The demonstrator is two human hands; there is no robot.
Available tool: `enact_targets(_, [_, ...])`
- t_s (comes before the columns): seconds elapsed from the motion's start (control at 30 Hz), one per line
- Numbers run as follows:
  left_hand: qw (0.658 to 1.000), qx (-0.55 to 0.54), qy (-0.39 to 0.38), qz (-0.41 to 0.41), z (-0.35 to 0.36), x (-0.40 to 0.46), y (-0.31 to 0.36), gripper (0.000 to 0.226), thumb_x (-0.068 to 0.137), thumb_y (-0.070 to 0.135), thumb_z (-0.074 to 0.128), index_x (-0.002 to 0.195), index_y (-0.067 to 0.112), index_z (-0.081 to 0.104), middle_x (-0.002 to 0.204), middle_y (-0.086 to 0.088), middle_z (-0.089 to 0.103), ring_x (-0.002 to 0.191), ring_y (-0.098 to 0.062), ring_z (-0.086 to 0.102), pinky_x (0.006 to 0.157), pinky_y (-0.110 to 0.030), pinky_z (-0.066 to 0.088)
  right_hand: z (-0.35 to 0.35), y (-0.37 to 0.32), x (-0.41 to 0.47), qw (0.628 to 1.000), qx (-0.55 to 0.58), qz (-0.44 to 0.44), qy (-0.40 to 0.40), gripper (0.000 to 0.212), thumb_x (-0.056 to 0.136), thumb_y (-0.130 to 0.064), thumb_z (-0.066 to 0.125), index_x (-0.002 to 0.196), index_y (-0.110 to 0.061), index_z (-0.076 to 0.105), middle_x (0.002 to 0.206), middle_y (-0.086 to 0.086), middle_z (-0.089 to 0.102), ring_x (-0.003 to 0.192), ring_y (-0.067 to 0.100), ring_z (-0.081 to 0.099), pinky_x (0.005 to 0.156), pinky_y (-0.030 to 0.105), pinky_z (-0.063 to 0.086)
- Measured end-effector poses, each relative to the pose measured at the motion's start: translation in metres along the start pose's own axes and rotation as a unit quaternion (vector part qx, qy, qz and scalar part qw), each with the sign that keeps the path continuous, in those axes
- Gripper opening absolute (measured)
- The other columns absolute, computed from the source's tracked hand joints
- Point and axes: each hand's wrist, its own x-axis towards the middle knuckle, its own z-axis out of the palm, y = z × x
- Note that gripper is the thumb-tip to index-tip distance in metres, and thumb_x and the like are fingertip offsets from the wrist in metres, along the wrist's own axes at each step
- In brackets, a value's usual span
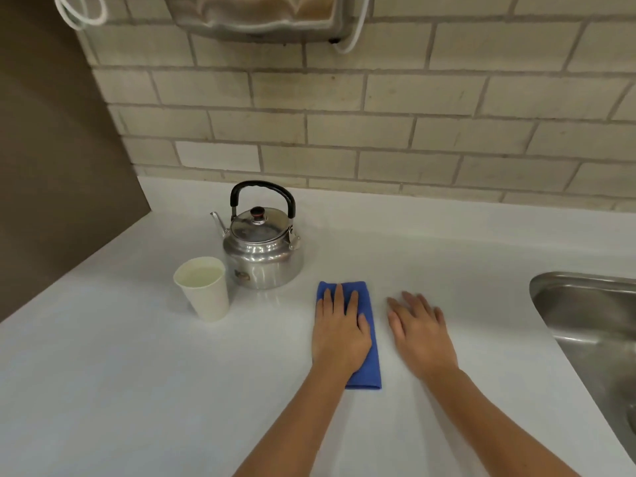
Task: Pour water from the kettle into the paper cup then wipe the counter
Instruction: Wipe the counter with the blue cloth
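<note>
I see my left hand (340, 328) lying flat on a folded blue cloth (370, 359), palm down and fingers spread, pressing it against the white surface (120, 390). That grip is wide, with nothing pinched in it. The cloth is a long strip that reaches past my fingertips at the 12 o'clock end and past my wrist at the 6 o'clock end.

My right hand (420, 332) rests just beside the cloth at its 3 o'clock side, also flat on the surface with the fingers extended, so this grip is wide too and holds nothing.

The steel kettle (263, 256) stands upright at about 11 o'clock from my left hand, near the cloth's far end but not touching it. Its black handle is raised, the lid is on and the spout points toward 10 o'clock. The paper cup (206, 290) stands upright just beside the kettle, at its 8 o'clock, and I can see liquid inside it close to the rim.

A metal sink (585, 304) sits at the 3 o'clock edge of my view, and a tiled wall (378, 115) runs along the back.
</note>
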Motion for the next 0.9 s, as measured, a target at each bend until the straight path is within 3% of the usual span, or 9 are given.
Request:
enact_targets(0.13, [0.998,0.018,0.028,-0.059,-0.009,-0.072,-0.022,0.056,0.094,0.037,0.019,0.147,0.019,0.014,0.158,-0.01,0.01,0.146,-0.027,0.003,0.116,-0.033,-0.005,-0.004,-0.007,-0.005,0.999,-0.014,0.024,-0.029,0.041,0.098,-0.032,0.032,0.138,-0.023,0.038,0.151,0.006,0.03,0.14,0.026,0.021,0.112,0.044,0.018])
enact_targets(0.3, [0.995,0.039,-0.028,-0.086,-0.027,-0.023,-0.005,0.055,0.097,0.03,0.019,0.147,0.01,0.008,0.158,-0.017,0.003,0.145,-0.031,-0.002,0.12,-0.041,-0.003,0.0,-0.039,-0.027,0.998,0.023,-0.004,-0.055,0.042,0.099,-0.034,0.026,0.138,-0.025,0.035,0.15,0.002,0.03,0.14,0.022,0.017,0.112,0.045,0.016])
enact_targets(0.4, [0.995,0.02,-0.037,-0.086,-0.031,-0.045,-0.015,0.055,0.098,0.033,0.018,0.147,0.013,0.006,0.158,-0.014,0.001,0.146,-0.029,-0.005,0.119,-0.039,-0.005,-0.004,-0.05,-0.031,0.997,0.043,0.019,-0.055,0.042,0.099,-0.033,0.025,0.137,-0.022,0.037,0.15,0.004,0.029,0.14,0.023,0.015,0.113,0.047,0.014])
enact_targets(0.5, [0.995,0.017,-0.003,-0.1,-0.043,-0.102,-0.058,0.056,0.097,0.037,0.019,0.148,0.017,0.005,0.159,-0.01,0.0,0.146,-0.026,-0.006,0.117,-0.035,-0.007,-0.007,-0.071,-0.026,0.996,0.054,0.01,-0.067,0.042,0.099,-0.033,0.024,0.137,-0.021,0.036,0.152,0.005,0.025,0.142,0.025,0.012,0.115,0.047,0.011])
enact_targets(0.7, [0.968,0.064,0.042,-0.24,-0.101,-0.162,-0.16,0.056,0.097,0.036,0.022,0.147,0.016,0.008,0.158,-0.012,0.006,0.146,-0.027,0.003,0.12,-0.038,0.004,-0.002,-0.138,-0.021,0.99,0.101,-0.044,-0.085,0.042,0.099,-0.032,0.023,0.138,-0.023,0.037,0.154,0.005,0.022,0.143,0.024,0.01,0.117,0.046,0.008])
enact_targets(0.8, [0.955,0.107,0.046,-0.273,-0.096,-0.15,-0.138,0.058,0.097,0.035,0.021,0.147,0.009,0.007,0.157,-0.018,0.007,0.145,-0.034,0.005,0.119,-0.041,0.005,0.002,-0.155,-0.022,0.987,0.12,-0.045,-0.092,0.043,0.099,-0.033,0.023,0.139,-0.023,0.036,0.155,0.005,0.022,0.143,0.024,0.009,0.117,0.046,0.008])
enact_targets(0.9, [0.964,0.087,0.019,-0.251,-0.081,-0.134,-0.108,0.061,0.097,0.038,0.018,0.146,0.007,0.0,0.157,-0.02,0.0,0.144,-0.036,-0.001,0.119,-0.042,0.0,0.007,-0.16,-0.023,0.987,0.118,-0.039,-0.097,0.043,0.099,-0.034,0.022,0.139,-0.023,0.035,0.154,0.006,0.022,0.143,0.024,0.01,0.117,0.046,0.008])
